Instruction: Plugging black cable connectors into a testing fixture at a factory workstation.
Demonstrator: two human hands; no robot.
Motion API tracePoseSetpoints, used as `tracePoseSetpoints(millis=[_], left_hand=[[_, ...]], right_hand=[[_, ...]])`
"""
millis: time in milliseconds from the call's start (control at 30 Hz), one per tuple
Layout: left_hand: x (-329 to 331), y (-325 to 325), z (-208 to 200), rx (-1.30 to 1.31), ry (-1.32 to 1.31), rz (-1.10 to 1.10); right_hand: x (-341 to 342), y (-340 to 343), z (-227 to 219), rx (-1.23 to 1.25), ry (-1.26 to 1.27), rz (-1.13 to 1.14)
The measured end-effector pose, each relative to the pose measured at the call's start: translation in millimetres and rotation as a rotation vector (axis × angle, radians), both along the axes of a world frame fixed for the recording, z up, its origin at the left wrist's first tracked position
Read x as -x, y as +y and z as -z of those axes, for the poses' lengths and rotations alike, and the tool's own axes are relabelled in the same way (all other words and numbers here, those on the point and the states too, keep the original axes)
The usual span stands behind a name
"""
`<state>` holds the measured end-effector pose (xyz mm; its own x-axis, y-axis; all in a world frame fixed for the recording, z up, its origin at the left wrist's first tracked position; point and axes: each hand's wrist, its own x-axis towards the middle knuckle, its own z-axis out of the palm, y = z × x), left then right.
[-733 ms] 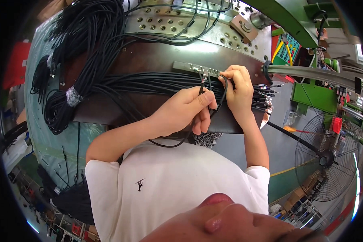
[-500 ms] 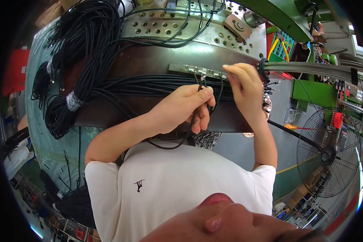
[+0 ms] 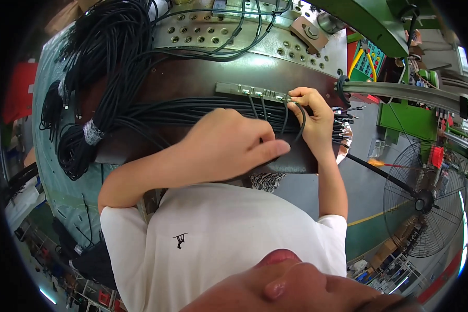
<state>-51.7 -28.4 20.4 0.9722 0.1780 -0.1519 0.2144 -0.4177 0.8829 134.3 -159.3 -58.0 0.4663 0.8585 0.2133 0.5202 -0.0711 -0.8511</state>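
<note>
My right hand [image 3: 315,117] pinches the end of a black cable [image 3: 302,125] at the right end of a narrow metal holding bar [image 3: 229,88]. The cable curves down from those fingertips. Several other cables hang from the bar's slots, their connector ends seated in it. My left hand [image 3: 231,140] is over the long black cable bundle [image 3: 177,106], back of the hand up. Its thumb stands away from the curled fingers, and I see nothing held; the fingertips are partly hidden.
A large cable coil [image 3: 114,36] lies at the left, tied with clear wrap [image 3: 93,132]. Behind the brown work surface [image 3: 192,75] stands a perforated metal plate [image 3: 203,36]. A green machine arm [image 3: 374,21] hangs at the upper right; a floor fan [image 3: 423,200] is at the right.
My left hand has let go of the cable and turned palm down, its thumb swinging right. My right hand has lowered slightly and now pinches a cable at the bar's right end.
</note>
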Motion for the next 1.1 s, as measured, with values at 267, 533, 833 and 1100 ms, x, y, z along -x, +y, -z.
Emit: tracePoseSetpoints(millis=[267,533,833,1100], left_hand=[[-56,130,48,-1.172,-0.424,-0.481],[-126,99,74,1.042,-0.045,-0.415],[-100,102,56,1.276,-0.061,-0.271],[-26,57,19,1.167,-0.067,-0.384]], right_hand=[[-27,6,-15,0.215,0.031,-0.259],[-126,168,-11,0.229,-0.318,0.188],[-102,151,-22,0.180,-0.654,0.186],[-64,111,-23,-0.268,-0.548,0.054]])
